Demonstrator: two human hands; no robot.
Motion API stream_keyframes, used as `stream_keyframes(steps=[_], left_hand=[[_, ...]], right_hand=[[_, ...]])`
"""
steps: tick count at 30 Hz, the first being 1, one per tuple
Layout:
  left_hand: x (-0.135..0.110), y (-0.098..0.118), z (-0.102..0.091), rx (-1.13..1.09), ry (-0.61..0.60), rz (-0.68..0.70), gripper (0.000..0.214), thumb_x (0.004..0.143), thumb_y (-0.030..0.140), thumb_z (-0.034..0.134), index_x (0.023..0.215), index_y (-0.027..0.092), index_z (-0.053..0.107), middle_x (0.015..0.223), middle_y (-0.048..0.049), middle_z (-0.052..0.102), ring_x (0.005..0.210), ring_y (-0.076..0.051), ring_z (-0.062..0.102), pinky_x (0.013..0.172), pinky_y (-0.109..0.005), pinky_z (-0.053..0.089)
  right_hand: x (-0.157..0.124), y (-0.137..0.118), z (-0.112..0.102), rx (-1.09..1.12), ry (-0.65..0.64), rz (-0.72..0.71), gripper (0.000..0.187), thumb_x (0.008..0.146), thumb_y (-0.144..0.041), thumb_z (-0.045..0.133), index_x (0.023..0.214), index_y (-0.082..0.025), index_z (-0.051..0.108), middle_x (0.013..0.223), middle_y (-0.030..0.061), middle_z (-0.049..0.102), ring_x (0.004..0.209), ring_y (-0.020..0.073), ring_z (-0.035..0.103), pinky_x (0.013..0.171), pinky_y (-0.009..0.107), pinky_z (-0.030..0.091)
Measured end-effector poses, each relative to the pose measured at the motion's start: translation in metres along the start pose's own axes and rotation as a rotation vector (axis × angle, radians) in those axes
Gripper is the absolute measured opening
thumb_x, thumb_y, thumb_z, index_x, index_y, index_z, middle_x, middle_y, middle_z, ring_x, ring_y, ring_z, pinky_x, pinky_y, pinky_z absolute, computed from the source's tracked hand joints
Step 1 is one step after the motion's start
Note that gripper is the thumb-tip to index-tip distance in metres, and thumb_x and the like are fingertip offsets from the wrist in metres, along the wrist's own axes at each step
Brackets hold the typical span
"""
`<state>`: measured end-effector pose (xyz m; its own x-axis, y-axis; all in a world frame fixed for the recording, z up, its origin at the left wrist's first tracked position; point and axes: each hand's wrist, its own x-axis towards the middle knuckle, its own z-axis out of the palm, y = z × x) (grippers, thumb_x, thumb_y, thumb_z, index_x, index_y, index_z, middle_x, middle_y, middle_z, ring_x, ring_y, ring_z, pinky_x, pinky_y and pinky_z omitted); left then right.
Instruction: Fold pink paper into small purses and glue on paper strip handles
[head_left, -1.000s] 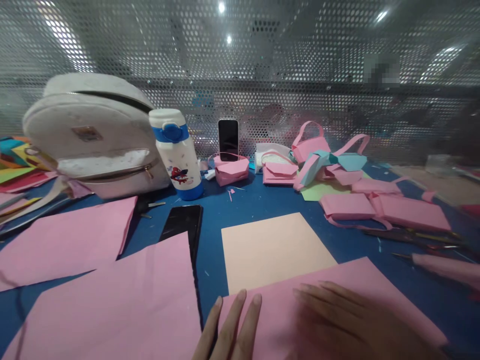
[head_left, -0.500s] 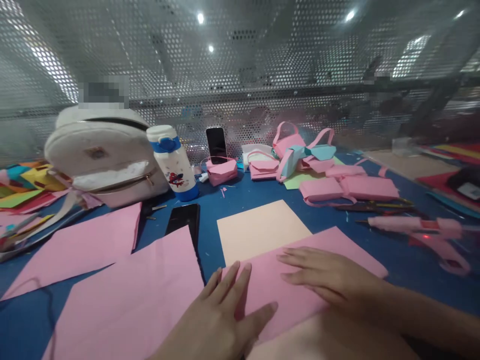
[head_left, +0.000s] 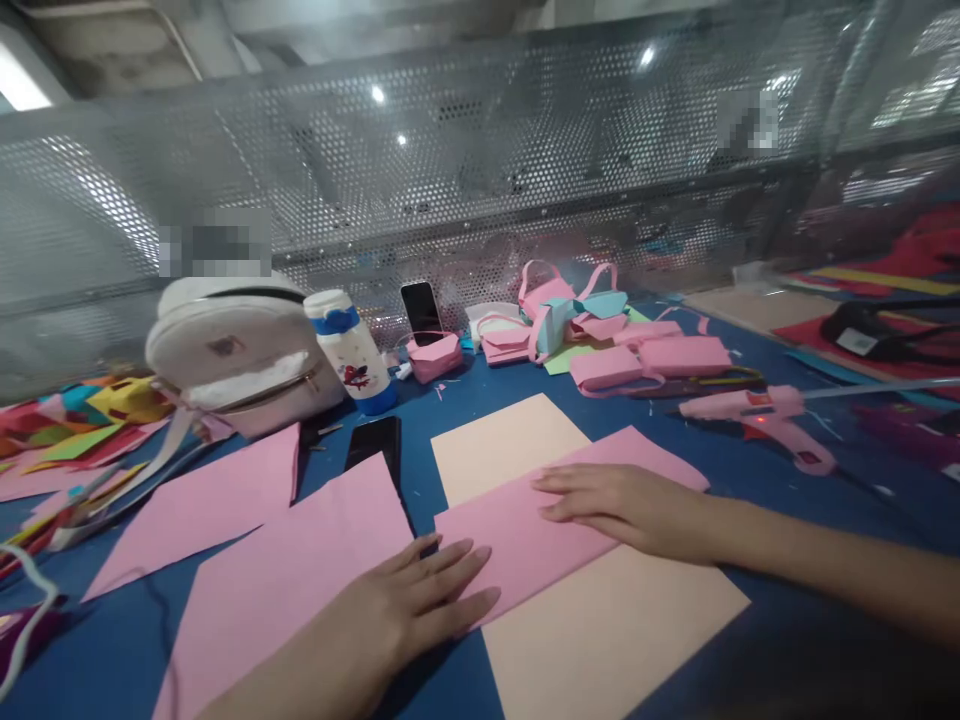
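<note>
A folded pink paper sheet (head_left: 502,560) lies across a peach paper sheet (head_left: 600,630), which sticks out behind and in front of it. My left hand (head_left: 405,610) rests over the pink sheet's left end, fingers stretched out. Flat on the middle of the same sheet is my right hand (head_left: 615,500), its fingers extended; neither hand grasps anything. To the left of my left hand a larger pink sheet (head_left: 300,560) lies on the blue table, partly under my forearm. Another pink sheet (head_left: 217,490) sits beyond it.
A white backpack (head_left: 240,350), a bottle (head_left: 352,355) and a propped phone (head_left: 421,312) stand at the back. Small pink paper bags (head_left: 510,338) are clustered behind the sheets. A pink glue gun (head_left: 772,415) lies right, its light red. A dark phone (head_left: 375,440) lies left of the peach sheet.
The view has tilted up and shifted. My left hand has slid toward the pink sheet's left end, its thumb drawn closer to the fingers. My right hand stays flat on the sheet.
</note>
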<state>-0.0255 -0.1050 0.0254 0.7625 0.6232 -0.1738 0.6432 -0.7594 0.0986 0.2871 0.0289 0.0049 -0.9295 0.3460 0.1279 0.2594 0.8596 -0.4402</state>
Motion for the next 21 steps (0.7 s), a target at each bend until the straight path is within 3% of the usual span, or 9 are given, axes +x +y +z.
stream_keyframes(steps=[5,10,14,18,21], left_hand=[[-0.013,0.009,-0.011,-0.051,-0.044,-0.014,0.087,0.079,0.003,0.048,0.156,0.033,0.018,0.161,0.0011,0.018,0.146,-0.024,0.029,0.119,-0.048,0.026],[-0.023,0.013,-0.012,-0.088,0.002,-0.040,0.076,0.086,0.008,0.045,0.154,0.033,0.023,0.162,0.0004,0.018,0.146,-0.025,0.028,0.119,-0.049,0.026],[-0.022,0.016,-0.010,-0.015,0.038,-0.031,0.076,0.086,0.011,0.048,0.154,0.034,0.024,0.159,-0.0025,0.033,0.143,-0.027,0.037,0.118,-0.048,0.030],[-0.007,0.023,-0.015,0.062,0.039,-0.037,0.082,0.077,0.011,0.059,0.151,0.029,0.030,0.141,-0.0094,0.054,0.129,-0.031,0.049,0.115,-0.053,0.033],[0.007,0.033,-0.027,0.096,0.014,-0.074,0.076,0.077,0.005,0.056,0.147,0.028,0.037,0.122,-0.0092,0.060,0.108,-0.027,0.056,0.100,-0.045,0.047]], right_hand=[[-0.003,-0.001,0.000,0.024,0.013,-0.007,0.036,0.102,-0.020,0.042,0.131,-0.026,0.064,0.146,0.0015,0.052,0.138,0.0174,0.044,0.115,0.033,0.036],[-0.002,0.000,0.000,0.015,0.006,-0.010,0.036,0.102,-0.019,0.043,0.131,-0.025,0.064,0.146,0.0026,0.051,0.138,0.0179,0.044,0.115,0.034,0.037],[-0.002,-0.001,-0.001,0.016,0.013,-0.021,0.036,0.102,-0.019,0.042,0.131,-0.025,0.064,0.145,0.0025,0.052,0.138,0.0175,0.044,0.115,0.034,0.037],[-0.003,0.000,-0.001,0.009,0.023,-0.031,0.036,0.102,-0.019,0.043,0.131,-0.025,0.064,0.145,0.0016,0.053,0.138,0.0168,0.043,0.115,0.033,0.037],[-0.003,0.000,-0.002,0.011,0.023,-0.039,0.036,0.102,-0.018,0.043,0.131,-0.026,0.064,0.145,0.0024,0.053,0.138,0.0174,0.044,0.114,0.034,0.038]])
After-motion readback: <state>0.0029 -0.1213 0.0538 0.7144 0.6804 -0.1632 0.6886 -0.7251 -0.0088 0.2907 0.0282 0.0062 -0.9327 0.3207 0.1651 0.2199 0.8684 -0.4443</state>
